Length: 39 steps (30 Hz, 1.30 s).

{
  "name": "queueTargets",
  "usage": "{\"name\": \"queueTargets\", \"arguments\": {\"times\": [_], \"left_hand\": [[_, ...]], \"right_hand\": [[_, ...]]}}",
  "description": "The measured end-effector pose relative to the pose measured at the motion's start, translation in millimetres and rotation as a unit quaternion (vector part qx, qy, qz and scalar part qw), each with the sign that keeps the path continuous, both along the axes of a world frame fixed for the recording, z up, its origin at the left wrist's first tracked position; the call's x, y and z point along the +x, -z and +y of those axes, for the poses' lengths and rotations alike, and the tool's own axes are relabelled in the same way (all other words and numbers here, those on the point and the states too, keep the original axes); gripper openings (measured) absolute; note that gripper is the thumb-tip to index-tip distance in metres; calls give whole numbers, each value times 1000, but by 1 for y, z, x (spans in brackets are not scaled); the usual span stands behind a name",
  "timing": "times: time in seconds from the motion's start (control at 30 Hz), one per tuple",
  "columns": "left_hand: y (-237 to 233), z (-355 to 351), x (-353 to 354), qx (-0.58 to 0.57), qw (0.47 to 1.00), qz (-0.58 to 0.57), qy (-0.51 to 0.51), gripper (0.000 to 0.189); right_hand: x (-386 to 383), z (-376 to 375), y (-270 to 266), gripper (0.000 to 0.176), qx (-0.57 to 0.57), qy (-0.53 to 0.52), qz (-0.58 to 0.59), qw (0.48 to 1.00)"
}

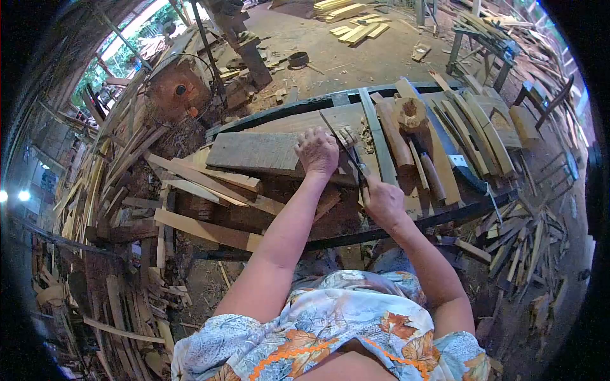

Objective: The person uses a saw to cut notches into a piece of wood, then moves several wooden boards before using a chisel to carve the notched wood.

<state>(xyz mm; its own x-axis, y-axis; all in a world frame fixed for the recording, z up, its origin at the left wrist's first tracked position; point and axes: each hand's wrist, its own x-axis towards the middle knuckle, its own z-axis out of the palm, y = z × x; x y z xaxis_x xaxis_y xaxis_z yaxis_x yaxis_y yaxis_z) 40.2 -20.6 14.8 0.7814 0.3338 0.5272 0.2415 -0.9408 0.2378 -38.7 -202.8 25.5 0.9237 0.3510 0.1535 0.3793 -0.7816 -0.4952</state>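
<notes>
left hand (317, 152) pressed flat on wood block (254, 152) — right hand (384, 202) gripping blade (340, 140)

A long dark blade (342, 143) slants beside a weathered grey board (254, 151)

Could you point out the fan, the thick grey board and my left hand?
Fan (181, 90): head view, on its hub.
Thick grey board (251, 151): head view, on its top face.
Left hand (318, 152): head view, on its back.

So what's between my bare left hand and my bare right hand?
In the head view, a long, thin, dark blade slants between your left hand and right hand.
</notes>
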Motion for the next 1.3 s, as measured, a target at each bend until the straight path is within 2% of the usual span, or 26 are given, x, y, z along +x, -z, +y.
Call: {"name": "queueTargets", "arguments": {"times": [0.1, 0.27, 0.43, 0.5, 0.6, 0.67, 0.73, 0.9, 1.03, 1.13, 1.23, 1.3], "left_hand": [[-2, 0, 0, -7, 1000, 9, 0, 23], [-2, 0, 0, -9, 1000, 4, -5, 24], [-3, -1, -1, -5, 1000, -2, 4, 24], [-6, -2, -1, -13, 999, 32, -4, 23], [-4, -2, -1, -4, 1000, 17, -8, 23], [-3, -3, 0, -8, 1000, 10, -8, 22], [-2, -2, 1, -14, 1000, 7, -11, 22], [-4, -3, 0, -16, 1000, 10, -3, 23], [-6, -2, 0, 1, 1000, 20, -3, 24], [-5, -3, 0, -5, 1000, 18, -8, 25], [-3, -2, 1, -6, 1000, 14, -10, 25], [-3, -3, 0, -13, 1000, 15, -8, 25]], "right_hand": [[-32, -22, -8, 19, 28, 8, 21, 999], [-68, -54, -12, 19, -36, -2, 49, 998], [-6, -11, -5, 15, -47, -11, 8, 999], [23, 12, 1, 15, -36, -21, -8, 999], [33, 27, -2, 14, -43, -15, -40, 998], [19, 18, -3, 15, -25, -10, -19, 999], [-7, -5, 0, 15, -53, -13, 33, 998], [-72, -55, -1, 17, -30, -21, 25, 999], [-29, -28, -15, 11, -36, -22, -14, 999], [28, 15, -1, 8, -26, -26, -47, 998], [37, 37, 0, 9, -48, 4, -60, 997], [24, 21, 7, 11, -24, -10, -64, 998]]}}
